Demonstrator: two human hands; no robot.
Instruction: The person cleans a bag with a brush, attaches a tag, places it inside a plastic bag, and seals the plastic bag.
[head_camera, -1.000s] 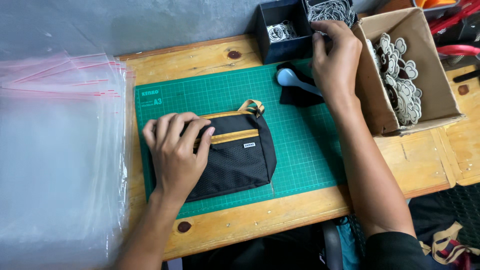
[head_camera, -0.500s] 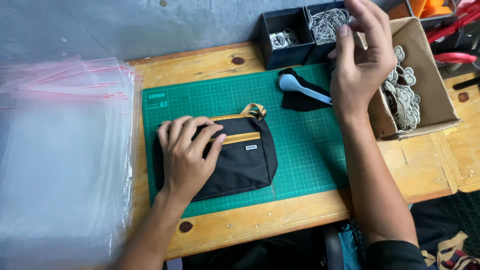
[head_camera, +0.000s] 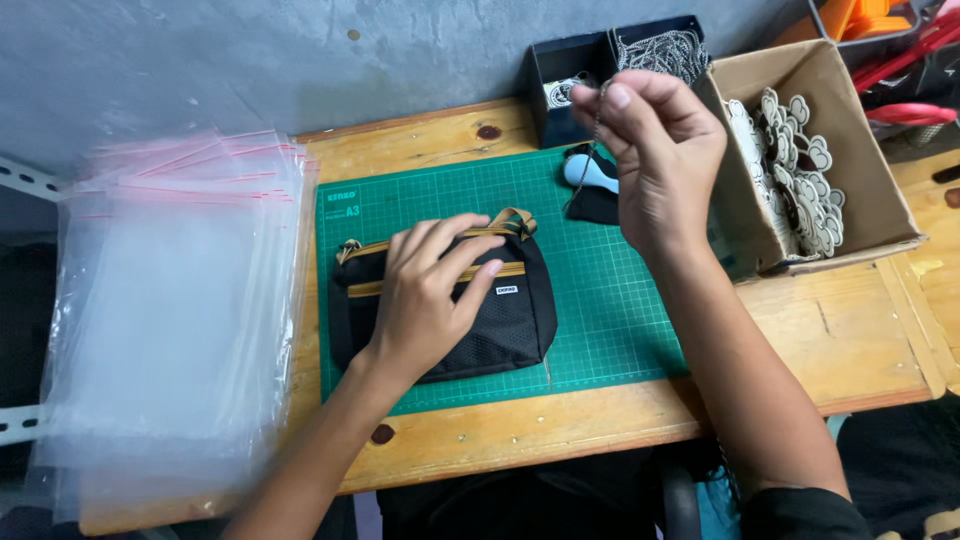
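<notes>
A black pouch (head_camera: 505, 325) with tan zipper trim and a tan loop lies on the green cutting mat (head_camera: 600, 310). My left hand (head_camera: 425, 300) rests flat on the pouch, fingers spread over its top. My right hand (head_camera: 655, 160) is raised above the mat's far right corner, thumb and fingers pinched on a thin metal ball chain (head_camera: 592, 140) that hangs down from them. Under that hand a black cloth item with a pale blue piece (head_camera: 588, 180) sits on the mat.
A stack of clear zip bags (head_camera: 170, 310) covers the table's left end. At the back stand dark boxes, one with ball chains (head_camera: 665, 50), one with small parts (head_camera: 560, 85). A cardboard box (head_camera: 860, 160) of white cut-out tags sits right. Red tools lie beyond.
My right hand came away from the chain box toward me, now holding a chain that dangles over the mat. My left hand stayed on the pouch.
</notes>
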